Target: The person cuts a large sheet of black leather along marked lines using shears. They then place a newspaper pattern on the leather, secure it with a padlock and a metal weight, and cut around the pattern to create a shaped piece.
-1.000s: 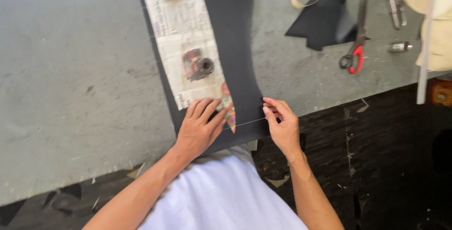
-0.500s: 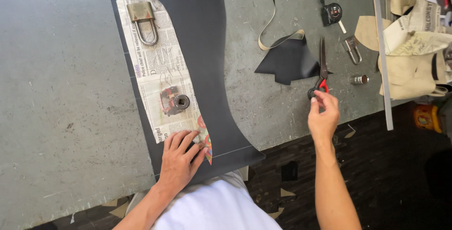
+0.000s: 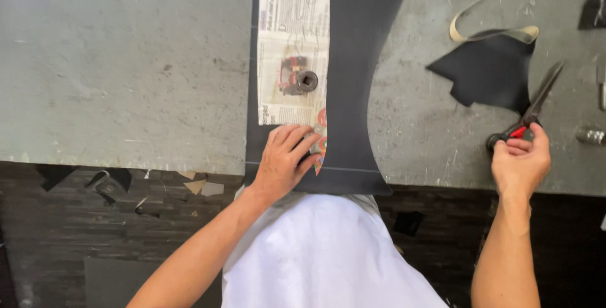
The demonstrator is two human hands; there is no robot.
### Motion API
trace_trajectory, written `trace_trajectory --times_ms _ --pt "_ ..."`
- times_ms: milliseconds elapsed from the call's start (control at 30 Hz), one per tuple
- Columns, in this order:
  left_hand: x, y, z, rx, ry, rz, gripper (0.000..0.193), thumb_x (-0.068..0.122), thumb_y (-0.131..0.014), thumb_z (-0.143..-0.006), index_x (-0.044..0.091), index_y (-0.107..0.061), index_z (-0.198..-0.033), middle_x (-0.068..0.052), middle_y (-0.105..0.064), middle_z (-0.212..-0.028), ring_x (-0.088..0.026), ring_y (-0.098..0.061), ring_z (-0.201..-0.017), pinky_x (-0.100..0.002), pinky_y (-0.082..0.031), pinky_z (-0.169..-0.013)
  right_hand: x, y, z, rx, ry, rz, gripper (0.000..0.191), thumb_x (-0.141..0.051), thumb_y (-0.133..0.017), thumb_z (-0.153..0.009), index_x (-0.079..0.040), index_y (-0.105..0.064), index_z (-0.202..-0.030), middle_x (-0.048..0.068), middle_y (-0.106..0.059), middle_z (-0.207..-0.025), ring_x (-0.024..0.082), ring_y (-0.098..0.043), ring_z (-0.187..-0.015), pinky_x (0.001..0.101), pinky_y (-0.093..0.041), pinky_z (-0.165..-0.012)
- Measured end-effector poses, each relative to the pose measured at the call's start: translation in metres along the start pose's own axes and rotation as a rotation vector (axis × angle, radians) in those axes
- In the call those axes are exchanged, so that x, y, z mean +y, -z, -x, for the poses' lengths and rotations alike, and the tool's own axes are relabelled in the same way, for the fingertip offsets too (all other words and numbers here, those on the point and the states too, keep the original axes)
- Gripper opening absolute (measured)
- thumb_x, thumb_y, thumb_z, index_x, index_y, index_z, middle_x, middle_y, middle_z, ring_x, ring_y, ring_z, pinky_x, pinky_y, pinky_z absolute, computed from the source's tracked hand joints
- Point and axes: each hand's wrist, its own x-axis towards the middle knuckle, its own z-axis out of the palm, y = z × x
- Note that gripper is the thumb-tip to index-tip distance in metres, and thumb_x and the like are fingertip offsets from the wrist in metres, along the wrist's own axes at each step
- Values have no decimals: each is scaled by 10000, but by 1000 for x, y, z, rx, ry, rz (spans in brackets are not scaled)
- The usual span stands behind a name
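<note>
The table (image 3: 126,62) was a scuffed grey-green. On it lay a black sheet (image 3: 353,81), crossed near its lower end by 1 thin pale line. The newspaper pattern (image 3: 293,49) was white with grey print and a red-orange patch at its lower corner. The scissors (image 3: 527,115) had black blades and red-and-black handles. The scrap (image 3: 489,71) was black, the strip (image 3: 486,21) beige.

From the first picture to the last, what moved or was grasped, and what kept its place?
The right hand left the dark sheet, where it had been beside the left, and went out to the right; its fingers now close on the handles of the scissors lying on the table. The left hand stayed pressing the newspaper pattern on the sheet, the round weight still on it.
</note>
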Motion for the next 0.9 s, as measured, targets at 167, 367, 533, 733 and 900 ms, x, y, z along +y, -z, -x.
trace_trajectory --times_ms 167,367,533,733,900 --pt "-10 6 2 -20 -72 36 380 204 -799 -870 93 -680 -1214 -85 -607 -1263 -308 -551 -1216 -464 -421 -1040 -2 18 18 -111 -318 -438 759 63 -673 -948 16 -375 -1645 102 -735 -1069 121 -682 -903 261 -534 -772" --pt "-23 15 3 -93 -167 20 393 229 -824 -835 88 -666 -1165 -117 -590 -1287 -324 -540 -1234 -485 -407 -1054 -56 30 108 -74 -296 -827 780 109 -655 -973 5 -321 -1670 132 -701 -1116 168 -686 -990 297 -564 -909" --pt "-26 12 5 -156 -175 -10 501 245 -849 -754 69 -653 -1181 -141 -568 -1323 -341 -508 -1251 -513 -382 -1073 -107 8 221 -199 -279 -883 585 92 -697 -914 2 -509 -1460 80 -673 -1030 156 -664 -970 317 -552 -927" --pt "-28 7 7 -186 -223 -4 400 214 -835 -777 97 -657 -1115 -129 -569 -1326 -332 -507 -1276 -530 -360 -1108 -134 -32 331 -743 -692 -889 464 -13 -777 -780 37 -670 -1228 62 -724 -910 127 -679 -828 284 -550 -808" --pt "-27 5 4 -209 -254 -5 321 211 -818 -829 98 -663 -1085 -125 -578 -1320 -326 -514 -1269 -539 -352 -1132 -128 -43 376 -882 -834 -964 539 -211 -879 -726 79 -693 -1140 18 -698 -881 94 -620 -795 244 -520 -781"
